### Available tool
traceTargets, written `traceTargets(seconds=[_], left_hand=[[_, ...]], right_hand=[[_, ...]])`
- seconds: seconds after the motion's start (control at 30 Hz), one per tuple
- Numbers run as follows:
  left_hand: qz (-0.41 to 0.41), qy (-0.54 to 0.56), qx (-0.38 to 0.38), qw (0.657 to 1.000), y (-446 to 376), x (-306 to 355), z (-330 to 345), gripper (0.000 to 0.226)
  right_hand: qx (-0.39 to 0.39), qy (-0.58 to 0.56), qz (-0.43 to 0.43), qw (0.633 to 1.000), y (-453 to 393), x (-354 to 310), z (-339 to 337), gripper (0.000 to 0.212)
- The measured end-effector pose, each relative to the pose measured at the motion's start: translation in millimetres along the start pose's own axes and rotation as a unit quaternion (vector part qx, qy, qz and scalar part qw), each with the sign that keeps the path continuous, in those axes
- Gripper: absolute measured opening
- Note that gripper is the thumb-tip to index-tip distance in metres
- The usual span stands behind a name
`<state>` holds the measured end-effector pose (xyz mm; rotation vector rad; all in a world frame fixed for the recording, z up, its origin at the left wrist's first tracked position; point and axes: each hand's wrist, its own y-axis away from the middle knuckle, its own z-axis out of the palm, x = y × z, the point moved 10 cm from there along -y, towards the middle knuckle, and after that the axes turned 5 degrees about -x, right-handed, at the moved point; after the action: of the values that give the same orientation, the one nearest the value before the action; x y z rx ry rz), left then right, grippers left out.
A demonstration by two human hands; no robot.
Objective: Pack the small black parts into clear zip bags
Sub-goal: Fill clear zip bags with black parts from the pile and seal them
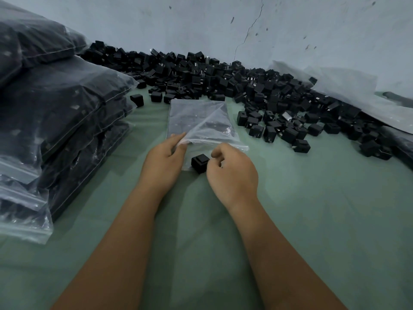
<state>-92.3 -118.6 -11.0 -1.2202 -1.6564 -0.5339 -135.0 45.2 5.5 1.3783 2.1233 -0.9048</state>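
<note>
A clear zip bag [199, 119] lies flat on the green cloth in front of me, with dark parts showing through it. My left hand [164, 158] pinches the upper flap at the bag's near mouth and lifts it. My right hand [232, 173] holds one small black part [200, 162] between thumb and fingers, right at the open mouth. A large heap of loose black parts [223, 77] lies beyond the bag and to its right.
Filled zip bags [55, 113] are stacked high at the left. More plastic bags [348, 95] lie at the right against the pale wall [290, 23]. Green cloth [201, 242] covers the surface around my forearms.
</note>
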Motion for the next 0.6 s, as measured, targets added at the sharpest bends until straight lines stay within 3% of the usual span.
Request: traceTargets(seconds=[0.13, 0.23, 0.4, 0.53, 0.6], left_hand=[[0.008, 0.007, 0.001, 1.0, -1, -1, -1, 0.033], [0.014, 0.003, -0.006, 1.0, -1, 1, 2, 0.033], [0.014, -0.037, -0.016, 0.999, -2, 2, 4, 0.035], [0.012, -0.038, -0.015, 0.999, -1, 3, 4, 0.036], [0.011, -0.036, -0.011, 0.999, -1, 2, 3, 0.036]], right_hand=[[-0.049, 0.139, -0.109, 0.983, 1, -23, 21, 0.036], [-0.05, 0.127, -0.123, 0.983, 0, -27, 27, 0.03], [-0.033, -0.017, -0.064, 0.997, -2, -20, 24, 0.022], [-0.001, 0.165, -0.047, 0.985, -8, -15, 16, 0.037], [-0.012, 0.188, -0.018, 0.982, -10, -6, 13, 0.039]])
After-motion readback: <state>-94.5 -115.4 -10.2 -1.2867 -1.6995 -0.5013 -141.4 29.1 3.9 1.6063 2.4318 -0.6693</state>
